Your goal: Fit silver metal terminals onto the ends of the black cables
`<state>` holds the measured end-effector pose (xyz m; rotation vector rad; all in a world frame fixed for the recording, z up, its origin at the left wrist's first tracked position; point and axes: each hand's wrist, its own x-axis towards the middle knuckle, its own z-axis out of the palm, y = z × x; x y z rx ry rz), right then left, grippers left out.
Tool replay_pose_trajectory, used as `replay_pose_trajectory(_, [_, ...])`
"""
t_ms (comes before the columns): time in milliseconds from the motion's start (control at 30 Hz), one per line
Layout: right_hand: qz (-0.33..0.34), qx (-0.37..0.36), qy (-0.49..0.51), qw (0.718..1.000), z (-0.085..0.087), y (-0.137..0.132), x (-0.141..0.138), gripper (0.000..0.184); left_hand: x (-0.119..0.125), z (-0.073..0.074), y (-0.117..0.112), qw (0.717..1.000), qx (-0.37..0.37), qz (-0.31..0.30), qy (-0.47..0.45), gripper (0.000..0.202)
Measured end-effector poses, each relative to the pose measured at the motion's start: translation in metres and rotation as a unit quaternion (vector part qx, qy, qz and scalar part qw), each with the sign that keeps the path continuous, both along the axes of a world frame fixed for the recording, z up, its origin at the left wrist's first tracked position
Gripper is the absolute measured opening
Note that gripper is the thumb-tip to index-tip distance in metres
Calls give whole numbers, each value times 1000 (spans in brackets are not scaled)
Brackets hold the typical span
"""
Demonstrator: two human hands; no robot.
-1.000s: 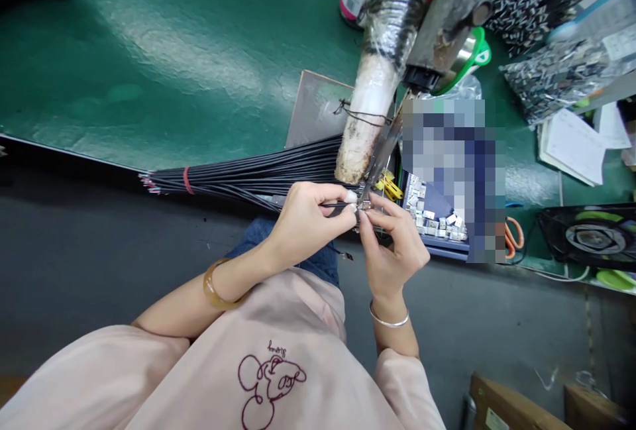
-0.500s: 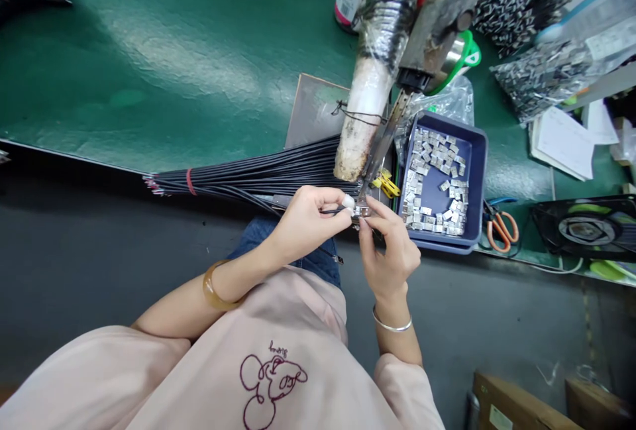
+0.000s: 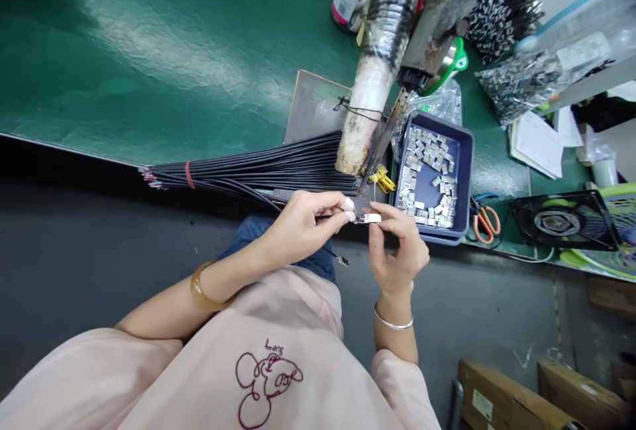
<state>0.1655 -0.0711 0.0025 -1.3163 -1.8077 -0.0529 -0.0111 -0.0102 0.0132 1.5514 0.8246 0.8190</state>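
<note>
My left hand point(image 3: 318, 216), white covers on its fingertips, is closed in a pinch on a thin black cable point(image 3: 324, 217). At the cable's end is a small silver USB connector point(image 3: 371, 218), just right of the pinch. The thumb and fingers of my right hand point(image 3: 395, 238) close around the connector's right end. A thin wire point(image 3: 375, 188) rises above those fingers. A soldering iron point(image 3: 385, 145) points down from above, its tip a little above the connector and apart from it. A bundle of black cables point(image 3: 258, 168) with a red band lies left of my hands.
A blue tray point(image 3: 464, 181) of loose silver connectors stands right, with orange-handled scissors point(image 3: 485, 223) and a black fan point(image 3: 564, 221) beyond. A fume hose point(image 3: 365, 105) hangs over the work. A yellow clip point(image 3: 382, 179) lies by the tray. Cardboard boxes point(image 3: 511, 393) stand below.
The connector and my right hand have shifted slightly right and down, away from the soldering iron's tip. My left hand keeps its pinch. The view has turned a little.
</note>
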Motion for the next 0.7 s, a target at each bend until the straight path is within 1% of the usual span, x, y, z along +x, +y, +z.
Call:
replay_pose_trajectory(67, [8,-8,10,1000,-2,-1,0,13,-3,1,2,999,-24,-30,-14,25])
replay_pose_trajectory(100, [3,-23,32,999,-3,-1,0,11,-5,2,3,998,-39,-47,-19,27])
replay_pose_trajectory(167, [-10,-88,109,990,-4,0,-1,6,-7,4,4,995,-66,-74,-26,28])
replay_pose_trajectory(200, [-10,-133,154,979,-3,1,-2,5,-8,4,4,994,-70,-84,-25,26])
replay_pose_trajectory(267, [7,-214,224,951,-2,3,-3,9,-8,3,2,996,-38,-85,-13,18])
replay_pose_trajectory(300, [14,-231,238,943,0,5,-4,10,-8,2,1,997,-6,-74,-5,13])
replay_pose_trajectory(333, [11,-228,231,946,1,6,-4,11,-7,1,1,998,29,-58,5,10])
replay_pose_trajectory(367, [-2,-209,205,956,1,6,-4,10,-6,0,0,997,58,-44,12,9])
replay_pose_trajectory(400, [-20,-182,168,969,2,6,-3,9,-6,-1,0,997,72,-35,16,10])
replay_pose_trajectory(433, [-38,-152,127,979,2,4,-2,7,-6,-2,0,997,66,-33,18,13])
replay_pose_trajectory(500, [-67,-93,58,992,1,1,0,1,-6,-2,2,999,4,-46,7,21])
replay_pose_trajectory(600, [-76,-23,-21,997,1,-3,-1,10,-9,-1,6,990,-109,-78,-31,27])
replay_pose_trajectory(633, [-67,-10,-54,996,1,-4,-2,13,-10,-1,7,987,-130,-84,-43,26])
replay_pose_trajectory(700, [-37,-5,-110,993,-1,-2,-7,15,-11,-1,7,984,-142,-90,-57,22])
